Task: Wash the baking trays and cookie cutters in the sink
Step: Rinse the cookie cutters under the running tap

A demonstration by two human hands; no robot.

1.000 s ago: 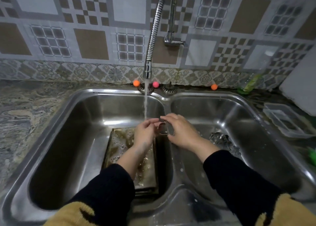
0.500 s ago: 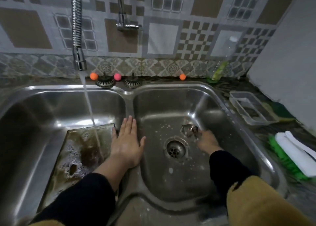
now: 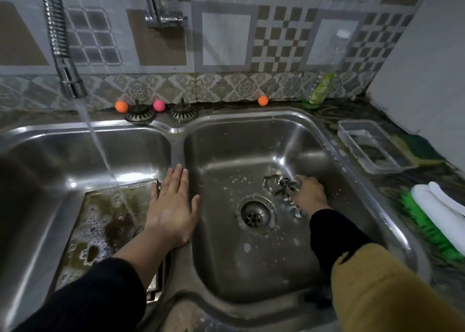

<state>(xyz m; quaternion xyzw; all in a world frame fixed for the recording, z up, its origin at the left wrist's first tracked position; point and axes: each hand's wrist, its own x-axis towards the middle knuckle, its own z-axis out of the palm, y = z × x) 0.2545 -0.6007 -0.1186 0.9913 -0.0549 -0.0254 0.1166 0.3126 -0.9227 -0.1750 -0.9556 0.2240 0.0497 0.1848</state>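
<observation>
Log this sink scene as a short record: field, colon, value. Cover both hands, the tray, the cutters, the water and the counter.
left hand: flat, fingers straight, resting on the divider between the basins
right hand: down in the right basin, at the cutters; grip unclear
tray: in the left basin, soapy and stained
cutters: metal cluster right of the drain
water: running from the faucet onto the tray
counter: clear tub, green brush

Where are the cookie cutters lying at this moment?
In the head view, the cookie cutters lie on the floor of the right basin, just right of the drain, at the fingertips of the right hand.
</observation>
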